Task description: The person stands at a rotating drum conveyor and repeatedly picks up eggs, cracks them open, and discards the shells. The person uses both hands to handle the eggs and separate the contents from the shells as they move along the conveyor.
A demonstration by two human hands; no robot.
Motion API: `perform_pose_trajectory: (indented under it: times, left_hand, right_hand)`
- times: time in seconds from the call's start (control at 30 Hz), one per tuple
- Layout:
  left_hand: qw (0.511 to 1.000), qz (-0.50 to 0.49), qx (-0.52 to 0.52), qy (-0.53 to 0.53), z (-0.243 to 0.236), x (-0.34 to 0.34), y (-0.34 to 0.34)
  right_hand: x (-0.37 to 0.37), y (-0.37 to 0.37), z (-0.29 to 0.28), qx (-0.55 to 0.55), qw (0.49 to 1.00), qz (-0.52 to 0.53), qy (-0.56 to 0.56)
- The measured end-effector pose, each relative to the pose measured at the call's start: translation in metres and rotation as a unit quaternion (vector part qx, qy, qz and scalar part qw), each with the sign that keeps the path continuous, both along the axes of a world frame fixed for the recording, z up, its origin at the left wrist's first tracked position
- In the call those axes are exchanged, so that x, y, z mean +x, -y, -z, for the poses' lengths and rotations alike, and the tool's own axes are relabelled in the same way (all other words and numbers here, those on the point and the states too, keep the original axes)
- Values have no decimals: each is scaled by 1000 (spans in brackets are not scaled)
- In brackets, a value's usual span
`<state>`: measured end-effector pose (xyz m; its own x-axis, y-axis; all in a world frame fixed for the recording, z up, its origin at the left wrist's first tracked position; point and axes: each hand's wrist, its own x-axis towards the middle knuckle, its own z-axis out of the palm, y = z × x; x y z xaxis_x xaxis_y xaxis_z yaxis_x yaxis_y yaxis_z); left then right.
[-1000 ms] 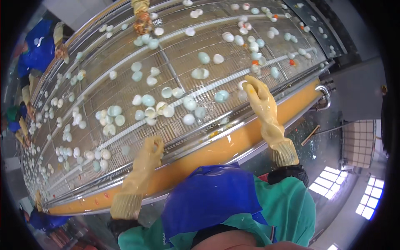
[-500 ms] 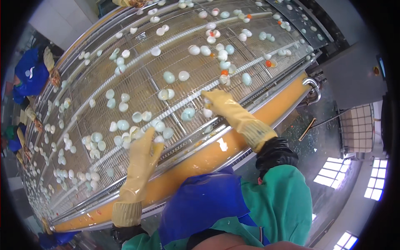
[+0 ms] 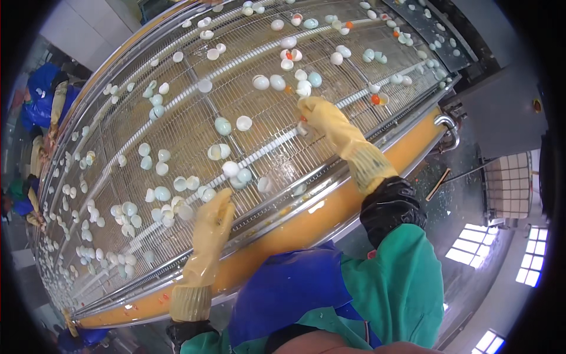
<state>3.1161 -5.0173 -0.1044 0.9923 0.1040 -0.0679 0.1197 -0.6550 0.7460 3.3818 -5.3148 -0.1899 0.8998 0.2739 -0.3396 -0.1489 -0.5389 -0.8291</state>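
My right hand (image 3: 323,118), in a yellow rubber glove, reaches over a wire-rod conveyor (image 3: 265,109). Its fingers are bent around a pale eggshell (image 3: 302,128), with a bit of orange showing beside it. Just beyond its fingertips lie a white eggshell (image 3: 303,88) and a pale-blue egg (image 3: 315,79). Near the conveyor's front edge, my left hand (image 3: 215,209) wears the same kind of glove. Its fingers are curled together, and whatever they may hold is hidden. White and bluish shells (image 3: 237,177) rest just past it, beside another half shell (image 3: 265,184).
Many shells and some orange yolks (image 3: 375,100) are scattered over the conveyor. An orange side panel (image 3: 283,230) with metal rails runs along its front. Co-workers in blue (image 3: 42,88) stand at the far left side. A bent steel pipe (image 3: 453,133) juts out at the right.
Shells on the conveyor have shifted left and slightly toward me. My right hand has moved farther out and to the right. My left hand has moved slightly right, its fingers now more curled.
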Motion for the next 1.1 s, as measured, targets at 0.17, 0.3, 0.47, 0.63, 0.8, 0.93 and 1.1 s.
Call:
perform_pose_trajectory:
  times: [0.17, 0.3, 0.47, 0.63, 0.8, 0.93, 1.1]
  left_hand:
    - [995, 96, -26, 7, 14, 66, 65]
    - [989, 99, -106, -40, 24, 129, 118]
    - [967, 206, 142, 50, 59, 185, 149]
    - [923, 241, 291, -74, 91, 214, 184]
    - [947, 256, 191, -40, 126, 219, 159]
    - [977, 63, -138, -147, 73, 176, 162]
    - [914, 8, -341, -220, 58, 153, 169]
  right_hand:
    - [31, -35, 16, -385, 912, -134, 46]
    - [19, -3, -17, -95, 994, -12, 47]
    - [-80, 62, -96, -7, 998, -59, -15]
    - [-161, 105, -55, -42, 941, -288, 172]
    - [-124, 135, -68, -88, 943, -266, 180]
    - [-27, 165, -36, -172, 945, 74, 269]
    - [76, 189, 18, -398, 913, 62, 57]
